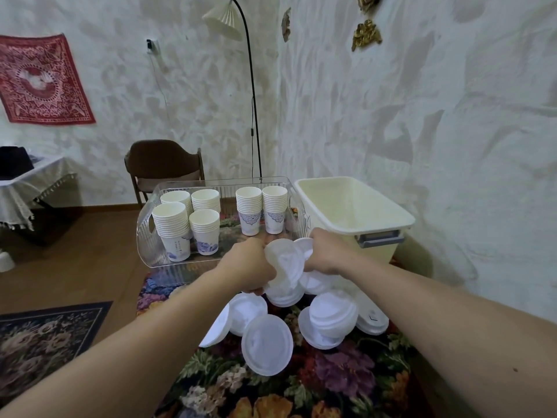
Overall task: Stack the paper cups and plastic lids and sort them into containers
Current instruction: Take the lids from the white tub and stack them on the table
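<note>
Lids (pixel 333 316) of white plastic lie in a loose pile on the bench (pixel 301 384), which has a flowery cloth on it. Both hands are over the far side of the pile. The left hand (pixel 250 267) has its grip closed around a small stack of lids (pixel 283 260), held up on edge. The right hand (pixel 327 251) is also closed on lids beside that stack, touching it. Behind the hands sits a clear tray (pixel 144 233) with six stacks of paper cups (pixel 173 227) standing upright in it. Just to the right of the tray is a cream tub (pixel 376 206) with a grey handle. A brown chair (pixel 164 164) and a floor lamp (pixel 223 22) stand by the wall.
</note>
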